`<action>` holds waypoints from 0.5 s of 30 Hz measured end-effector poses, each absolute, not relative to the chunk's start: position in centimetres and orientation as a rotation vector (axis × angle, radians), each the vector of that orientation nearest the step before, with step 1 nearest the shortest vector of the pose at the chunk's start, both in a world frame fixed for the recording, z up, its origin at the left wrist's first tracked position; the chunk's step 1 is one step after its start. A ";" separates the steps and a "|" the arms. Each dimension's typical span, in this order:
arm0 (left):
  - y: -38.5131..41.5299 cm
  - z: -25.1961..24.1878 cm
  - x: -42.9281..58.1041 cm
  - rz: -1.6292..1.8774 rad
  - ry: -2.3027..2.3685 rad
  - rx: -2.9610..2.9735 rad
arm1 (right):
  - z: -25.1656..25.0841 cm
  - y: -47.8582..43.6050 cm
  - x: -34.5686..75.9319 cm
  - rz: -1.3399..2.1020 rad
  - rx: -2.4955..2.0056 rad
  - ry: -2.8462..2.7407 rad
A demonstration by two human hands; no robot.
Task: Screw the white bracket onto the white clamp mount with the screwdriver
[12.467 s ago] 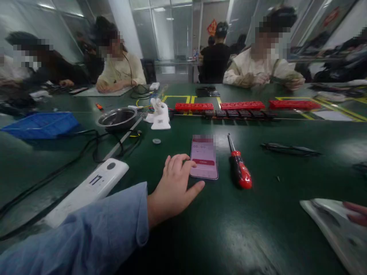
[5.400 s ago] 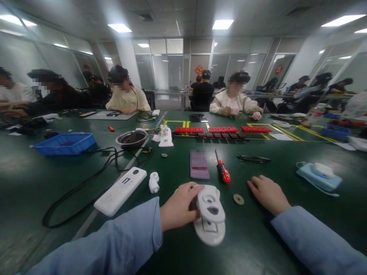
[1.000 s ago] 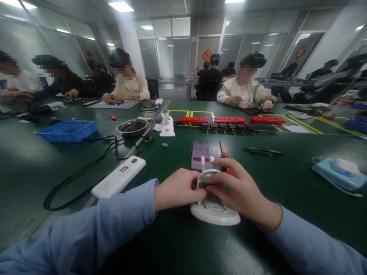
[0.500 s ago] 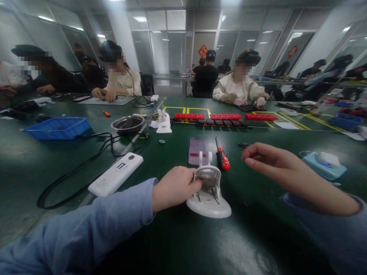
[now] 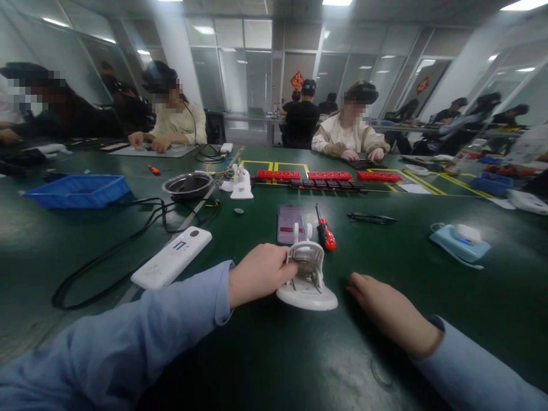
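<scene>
A white plastic clip base [image 5: 310, 294], with a rounded foot, two prongs on top and what looks like a coil spring inside, is held just above the table by my left hand [image 5: 261, 274]. Its thumb and fingers are closed on the left side of the piece. To the right, my right hand [image 5: 385, 311] is low at the green tabletop, fingers curled together and turned down. Whatever those fingertips hold, if anything, is hidden. Beyond the clip base lie a phone [image 5: 290, 220] and a red-and-black screwdriver [image 5: 326, 233].
Black tweezers [image 5: 372, 218] and a light-blue box [image 5: 460, 242] lie to the right. On the left are a white power bank-like block [image 5: 171, 260], black cable, a metal bowl [image 5: 188, 185] and a blue tray [image 5: 81, 191]. Red strips [image 5: 329, 176] stretch across the back. Co-workers sit opposite.
My right hand has come down and toward me from beside the tweezers to the tabletop, its fingers curling in. My left hand keeps its hold on the clip base. The view has shifted slightly.
</scene>
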State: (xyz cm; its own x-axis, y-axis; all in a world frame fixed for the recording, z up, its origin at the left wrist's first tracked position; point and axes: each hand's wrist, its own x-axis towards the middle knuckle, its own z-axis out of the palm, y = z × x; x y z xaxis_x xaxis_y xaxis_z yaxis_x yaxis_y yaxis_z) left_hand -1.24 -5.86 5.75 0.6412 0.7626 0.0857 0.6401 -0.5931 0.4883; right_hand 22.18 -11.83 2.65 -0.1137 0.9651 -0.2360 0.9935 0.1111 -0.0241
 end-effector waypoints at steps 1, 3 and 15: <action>-5.8 5.8 -1.3 0.409 1.107 2.446 | 2.8 -11.9 22.2 -0.266 1.991 2.215; -5.7 5.8 -1.4 0.417 1.105 2.433 | 3.0 -12.2 22.5 -0.242 2.057 2.207; -5.4 5.6 -1.7 0.425 1.094 2.354 | 5.6 -11.6 22.4 -0.601 2.140 2.790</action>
